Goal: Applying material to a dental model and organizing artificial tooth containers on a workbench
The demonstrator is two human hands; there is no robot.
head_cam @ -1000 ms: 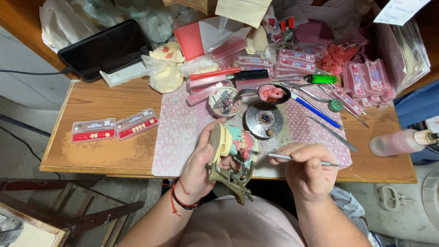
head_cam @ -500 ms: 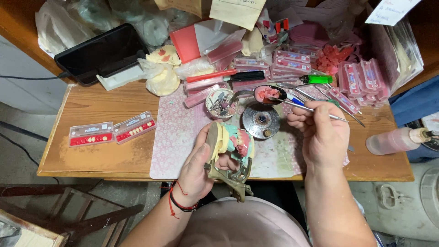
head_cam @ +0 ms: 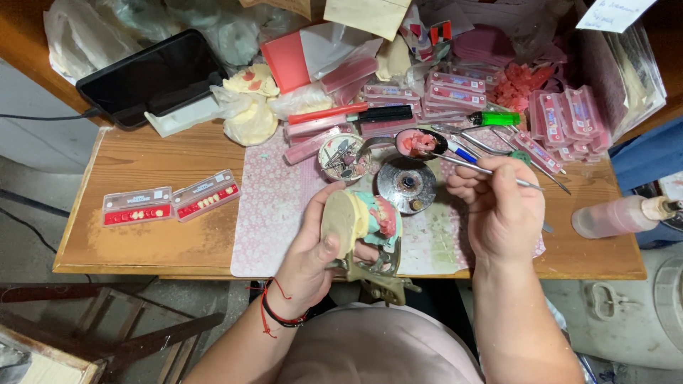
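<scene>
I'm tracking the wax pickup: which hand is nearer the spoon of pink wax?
Right. The right hand sits just below-right of the spoon, its metal tool reaching it. The left hand is farther down-left, holding the dental model.

Single head view, looking steeply down, close over workbench.

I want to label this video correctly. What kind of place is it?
Probably a dental technician's workbench: the left hand holds a denture model, tooth strips lie on the table, and the right hand holds a metal tool.
</scene>
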